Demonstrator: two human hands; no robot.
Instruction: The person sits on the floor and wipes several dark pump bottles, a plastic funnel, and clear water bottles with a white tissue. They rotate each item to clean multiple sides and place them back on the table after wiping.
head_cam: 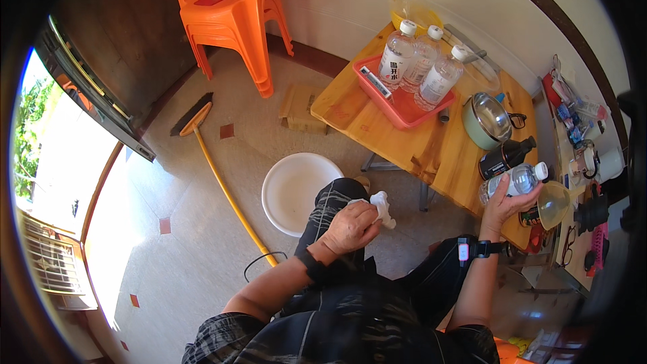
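Observation:
My left hand [354, 225] rests over my knee, closed on a crumpled white cloth [381, 210] that sticks out past the fingers. At the right end of the wooden table, my right hand [508, 202] grips a clear plastic bottle [518, 182] with a white cap, tilted with the cap to the right. Beside that bottle lies a dark bottle [498, 159]. A translucent yellowish funnel [552, 205] is just right of my right hand. Three capped clear bottles [397, 58] stand in a red plastic basket [404, 124] on the table.
A green pot [480, 126] with a metal bowl and black glasses [517, 120] are on the wooden table [349, 106]. A white basin [302, 194], a broom [217, 177] and a cardboard box [306, 106] are on the floor. Stacked orange chairs [227, 20] stand by the wall.

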